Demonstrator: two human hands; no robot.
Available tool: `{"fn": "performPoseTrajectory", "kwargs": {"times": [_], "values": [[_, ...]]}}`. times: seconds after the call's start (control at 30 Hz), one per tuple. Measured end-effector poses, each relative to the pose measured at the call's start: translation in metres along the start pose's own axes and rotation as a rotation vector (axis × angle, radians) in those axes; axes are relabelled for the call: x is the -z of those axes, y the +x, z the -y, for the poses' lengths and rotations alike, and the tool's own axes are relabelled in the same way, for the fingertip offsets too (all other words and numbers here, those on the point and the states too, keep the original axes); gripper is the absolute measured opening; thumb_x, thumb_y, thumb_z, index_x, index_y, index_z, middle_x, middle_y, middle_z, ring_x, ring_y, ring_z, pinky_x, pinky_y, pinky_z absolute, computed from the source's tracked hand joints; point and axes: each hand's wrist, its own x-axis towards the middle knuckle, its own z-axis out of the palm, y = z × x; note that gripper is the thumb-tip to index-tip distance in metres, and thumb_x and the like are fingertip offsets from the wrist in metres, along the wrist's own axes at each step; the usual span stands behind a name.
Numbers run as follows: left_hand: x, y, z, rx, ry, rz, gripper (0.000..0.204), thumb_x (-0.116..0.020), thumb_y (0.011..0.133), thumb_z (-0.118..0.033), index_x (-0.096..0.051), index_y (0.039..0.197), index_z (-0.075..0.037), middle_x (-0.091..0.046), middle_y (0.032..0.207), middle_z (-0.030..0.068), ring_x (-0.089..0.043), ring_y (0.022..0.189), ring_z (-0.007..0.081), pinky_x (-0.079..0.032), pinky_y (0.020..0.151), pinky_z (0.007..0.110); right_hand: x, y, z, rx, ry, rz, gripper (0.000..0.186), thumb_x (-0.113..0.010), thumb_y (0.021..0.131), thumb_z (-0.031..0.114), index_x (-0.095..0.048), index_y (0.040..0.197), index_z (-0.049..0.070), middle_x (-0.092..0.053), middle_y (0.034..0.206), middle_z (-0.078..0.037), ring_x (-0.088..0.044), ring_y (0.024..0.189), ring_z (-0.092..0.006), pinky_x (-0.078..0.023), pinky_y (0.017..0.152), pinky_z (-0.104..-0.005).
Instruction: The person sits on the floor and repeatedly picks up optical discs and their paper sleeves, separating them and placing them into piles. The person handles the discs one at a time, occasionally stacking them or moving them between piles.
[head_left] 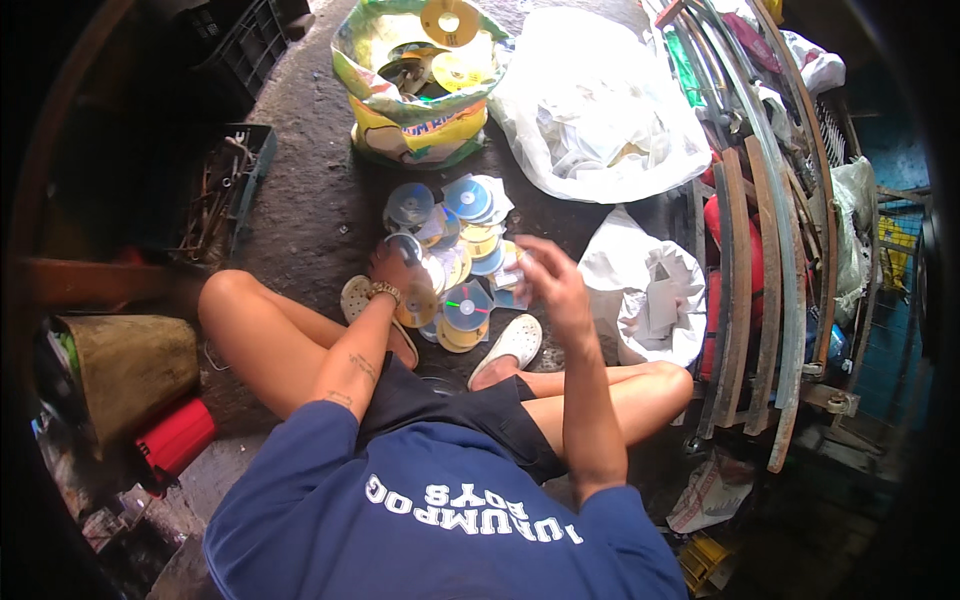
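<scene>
We are looking down on one dark, rough concrete floor (310,165), where a single pile of round, shiny plastic discs (467,308) in silver, blue and gold is lying between two white, perforated clogs (513,342); the discs are overlapping too closely for us to count. Two hands are working at the pile. The left hand (394,268) is reaching to its left edge, just beside one silver disc (403,246); the fingers are blurring, and we cannot tell whether they are pinching it. The right hand (552,283) is hovering at the right edge, its fingers spreading apart and curving.

Three containers are standing about the pile: one yellow-and-green printed sack (425,145) holding more discs beyond its far edge, one large white plastic bag (625,185) to the far right, and one smaller white sack (610,250) to the right. One dark rectangular tray of metal tools (265,160) is bounding the floor's left side; curved metal bars (765,290) are bounding its right. Bare floor is opening widely between tray and discs, while only narrow strips are separating the pile from the printed sack and smaller white sack.
</scene>
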Motion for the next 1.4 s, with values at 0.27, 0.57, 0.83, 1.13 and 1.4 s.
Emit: {"fn": "performPoseTrajectory", "kwargs": {"times": [0.27,0.57,0.83,1.13,1.4], "values": [[-0.010,0.048,0.026,-0.097,0.096,0.136,0.139,-0.090,0.053,-0.064,-0.018,0.166,-0.029,-0.028,0.162,0.0202,-0.029,0.148,0.0449,-0.030,0.114,0.067,0.011,-0.119,-0.115,-0.374,0.153,-0.281,0.029,-0.063,0.103,0.012,-0.064,0.129,-0.001,-0.074,0.101,-0.012,-0.069,0.074,-0.0122,-0.056,0.063,-0.0240],[0.073,-0.022,-0.064,0.091,-1.294,0.515,0.100,-0.076,0.090,-0.049,-0.019,0.166,-0.020,-0.054,0.141,0.0168,-0.061,0.121,0.0351,-0.054,0.095,0.048,-0.022,-0.031,-0.076,0.440,-0.679,-0.182,0.057,-0.080,0.089,0.028,-0.063,0.140,0.009,-0.069,0.129,-0.019,-0.069,0.113,-0.0358,-0.054,0.100,-0.0414],[0.141,-0.150,-0.129,-0.286,-1.916,0.954,0.092,-0.072,0.093,-0.052,-0.025,0.162,-0.015,-0.046,0.154,0.0249,-0.047,0.143,0.0367,-0.047,0.114,0.052,-0.004,-0.012,-0.033,0.513,-0.541,0.293,0.055,-0.081,0.089,0.024,-0.065,0.140,0.009,-0.066,0.140,-0.014,-0.067,0.123,-0.0290,-0.051,0.107,-0.0388],[0.140,-0.154,-0.130,-0.229,-1.808,0.867,0.079,-0.067,0.095,-0.048,-0.034,0.158,-0.017,-0.049,0.151,0.0150,-0.053,0.137,0.0328,-0.054,0.105,0.056,-0.008,-0.025,-0.030,0.690,-0.725,-0.024,0.056,-0.068,0.091,0.002,-0.062,0.144,0.018,-0.066,0.133,-0.018,-0.073,0.107,-0.0338,-0.061,0.083,-0.0375],[0.098,-0.149,-0.109,-0.064,-1.290,0.850,0.076,-0.065,0.100,-0.050,-0.032,0.158,-0.015,-0.058,0.132,0.0102,-0.069,0.111,0.0244,-0.063,0.088,0.043,0.006,-0.033,-0.074,1.026,-1.439,0.034,0.015,-0.071,0.081,0.032,-0.075,0.091,0.022,-0.048,0.157,-0.008,-0.040,0.147,-0.0334,-0.030,0.117,-0.0582]]}}
